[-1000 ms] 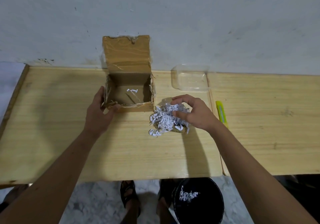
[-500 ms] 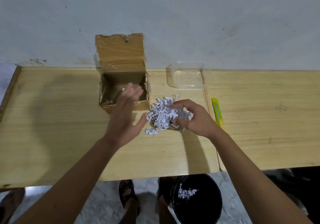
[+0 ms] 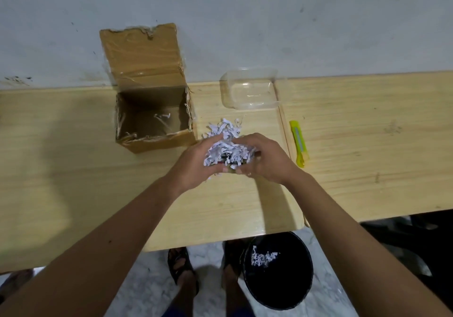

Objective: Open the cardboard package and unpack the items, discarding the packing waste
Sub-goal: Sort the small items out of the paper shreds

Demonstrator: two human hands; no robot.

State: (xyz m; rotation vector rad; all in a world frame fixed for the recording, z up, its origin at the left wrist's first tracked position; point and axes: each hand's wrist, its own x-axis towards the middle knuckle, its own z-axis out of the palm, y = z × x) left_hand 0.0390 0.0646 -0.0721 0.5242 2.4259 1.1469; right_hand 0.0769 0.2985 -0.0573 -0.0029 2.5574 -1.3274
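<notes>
1. Spanning the frame, the wooden table (image 3: pixel 73 169) stood against a pale wall.
2. The cardboard box (image 3: pixel 152 120) sat on the table toward the left rear, its lid flap upright against the wall, with only a few paper scraps on its floor.
3. A black bin (image 3: pixel 279 292) stood on the floor below the table's near edge, holding some shredded paper.
4. A clear plastic container (image 3: pixel 250 91) lay right of the box, near the wall.
5. The left hand (image 3: pixel 193 164) and right hand (image 3: pixel 267 159) were cupped together, clasping a clump of shredded paper (image 3: pixel 228 150) just above the table; something dark showed within the clump.
6. A yellow utility knife (image 3: pixel 299 142) lay just right of the hands.
</notes>
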